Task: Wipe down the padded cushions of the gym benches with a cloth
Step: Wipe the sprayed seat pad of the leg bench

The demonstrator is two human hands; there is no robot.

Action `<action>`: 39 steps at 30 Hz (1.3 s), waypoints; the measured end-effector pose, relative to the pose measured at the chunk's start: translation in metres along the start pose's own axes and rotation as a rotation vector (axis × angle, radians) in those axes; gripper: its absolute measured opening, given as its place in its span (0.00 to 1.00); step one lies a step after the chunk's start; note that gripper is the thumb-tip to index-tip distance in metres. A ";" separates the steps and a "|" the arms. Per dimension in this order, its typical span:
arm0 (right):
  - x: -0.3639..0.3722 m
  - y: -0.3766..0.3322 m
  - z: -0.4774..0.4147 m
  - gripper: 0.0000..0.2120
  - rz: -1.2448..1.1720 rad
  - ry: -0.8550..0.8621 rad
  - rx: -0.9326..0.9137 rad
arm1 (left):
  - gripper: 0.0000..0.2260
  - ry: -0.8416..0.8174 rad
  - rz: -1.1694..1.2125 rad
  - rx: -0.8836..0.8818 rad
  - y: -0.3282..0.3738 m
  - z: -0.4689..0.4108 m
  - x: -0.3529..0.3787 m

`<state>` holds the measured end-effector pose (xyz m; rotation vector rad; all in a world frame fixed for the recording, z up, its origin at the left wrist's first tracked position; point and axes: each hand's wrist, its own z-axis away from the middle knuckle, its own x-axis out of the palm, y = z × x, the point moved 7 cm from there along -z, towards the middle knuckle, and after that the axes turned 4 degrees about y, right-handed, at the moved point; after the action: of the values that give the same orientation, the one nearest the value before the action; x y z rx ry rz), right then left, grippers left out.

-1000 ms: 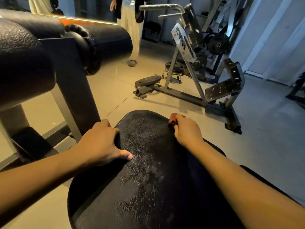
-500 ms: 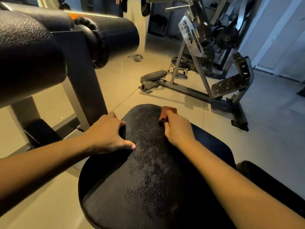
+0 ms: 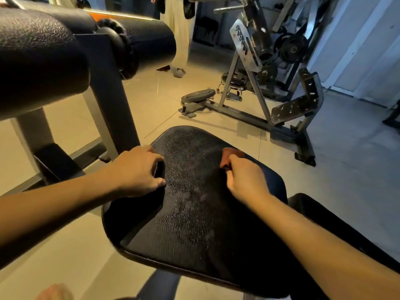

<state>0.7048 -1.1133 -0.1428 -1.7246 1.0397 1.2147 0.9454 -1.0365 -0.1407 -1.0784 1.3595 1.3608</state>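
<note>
- A black padded seat cushion is observed in the foreground, its textured top marked with pale blotches.
- A reddish-brown cloth is held bunched in the clenched right hand and is set against the cushion's top, right of centre, toward the far edge.
- The cushion's left edge is gripped by the left hand, with fingers curled over the side and thumb laid on top.
- A black roller pad is mounted above, at left.
- A weight plate is seen on the floor beyond the cushion.

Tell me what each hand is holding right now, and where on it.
The right hand grips the bunched red cloth by its near end, against the cushion. The left hand holds the cushion's left edge.
</note>
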 end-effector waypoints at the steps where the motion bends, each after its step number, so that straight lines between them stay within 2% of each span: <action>1: 0.002 -0.017 0.011 0.08 -0.012 0.007 -0.036 | 0.29 0.003 -0.005 0.004 0.003 0.003 0.000; 3: 0.003 -0.063 0.046 0.06 -0.079 -0.009 -0.164 | 0.29 0.006 -0.009 -0.006 0.008 0.007 -0.001; 5: -0.009 -0.101 0.090 0.05 -0.144 -0.017 -0.369 | 0.30 -0.001 -0.002 -0.031 0.010 0.010 -0.002; 7: -0.016 -0.108 0.124 0.08 -0.161 -0.053 -0.551 | 0.30 0.000 0.015 -0.031 0.016 0.014 -0.004; 8: -0.016 -0.098 0.132 0.10 -0.142 -0.076 -0.572 | 0.30 0.003 0.023 -0.015 0.020 0.016 -0.005; 10: -0.017 -0.057 0.122 0.09 -0.072 -0.077 -0.438 | 0.31 -0.012 0.026 0.034 0.031 0.020 -0.004; 13: -0.025 0.021 0.093 0.07 0.015 -0.110 -0.051 | 0.33 -0.070 0.017 0.094 0.049 0.028 0.004; 14: -0.026 0.035 0.091 0.07 0.001 -0.108 0.012 | 0.34 -0.089 0.001 0.111 0.055 0.030 0.007; 17: -0.027 0.008 0.110 0.05 -0.065 -0.047 -0.019 | 0.38 -0.141 -0.119 0.161 0.070 0.033 0.017; 20: -0.028 -0.054 0.160 0.07 -0.117 -0.066 -0.233 | 0.41 -0.204 -0.183 0.168 0.076 0.034 0.023; 22: -0.036 -0.070 0.196 0.11 -0.144 -0.042 -0.420 | 0.43 -0.243 -0.214 0.165 0.077 0.036 0.027; 24: -0.037 -0.055 0.220 0.18 -0.124 -0.025 -0.507 | 0.44 -0.244 -0.237 0.169 0.077 0.038 0.029; 26: -0.038 -0.017 0.220 0.21 -0.088 -0.001 -0.433 | 0.43 -0.236 -0.247 0.179 0.080 0.042 0.032; 29: -0.047 0.048 0.204 0.08 -0.053 0.005 -0.111 | 0.41 -0.227 -0.254 0.207 0.093 0.052 0.036; 31: -0.050 0.066 0.207 0.06 -0.101 0.040 0.024 | 0.40 -0.209 -0.266 0.228 0.104 0.060 0.039; 32: -0.049 0.061 0.213 0.06 -0.096 0.058 0.021 | 0.39 -0.198 -0.274 0.235 0.111 0.063 0.041; 34: -0.048 0.032 0.233 0.07 -0.109 0.076 -0.115 | 0.38 -0.190 -0.273 0.249 0.125 0.070 0.044; 36: -0.046 0.018 0.250 0.11 -0.188 -0.001 -0.215 | 0.38 -0.176 -0.212 0.283 0.145 0.078 0.044; 39: -0.055 0.046 0.249 0.09 -0.492 -0.133 0.007 | 0.39 -0.205 0.048 0.357 0.186 0.099 0.040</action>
<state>0.5680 -0.8937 -0.1583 -1.7323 0.4955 0.9855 0.7569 -0.9349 -0.1394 -0.6543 1.4144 1.1697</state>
